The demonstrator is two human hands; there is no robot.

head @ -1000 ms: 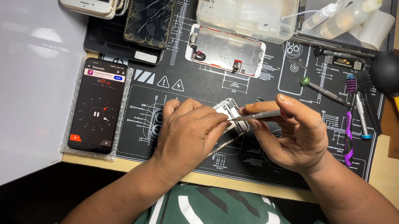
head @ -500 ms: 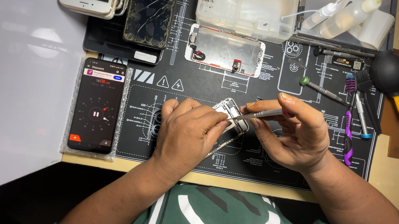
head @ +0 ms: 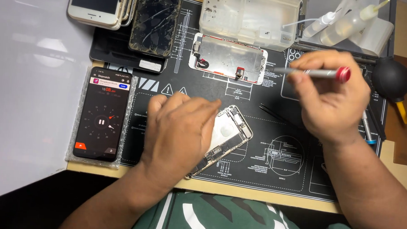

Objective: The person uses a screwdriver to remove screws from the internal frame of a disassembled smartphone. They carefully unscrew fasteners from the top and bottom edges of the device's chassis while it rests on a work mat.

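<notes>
A single head-worn camera looks almost straight down from the person's own seat, close above the tabletop (head: 255, 195). Its frame spans the black work mat (head: 274, 148), both forearms and the near edge; no second view overlaps it.

A black work mat (head: 255, 170) with white drawings covers the middle of the frame. On the left, a phone with a stopwatch on its screen (head: 102, 114) lies on a piece of bubble wrap (head: 74, 141). In the upper left sits a stack of phones (head: 101, 6), and just beside it lies a phone with cracked glass (head: 156, 21). A removed phone screen panel (head: 228, 59) lies face down near the top middle. Above it stands a clear plastic box (head: 252, 17). Squeeze bottles (head: 346, 22) lie in the upper right. A black rubber air blower (head: 392, 80) sits at the right edge. Thin black tweezers (head: 275, 114) rest on the mat.
</notes>
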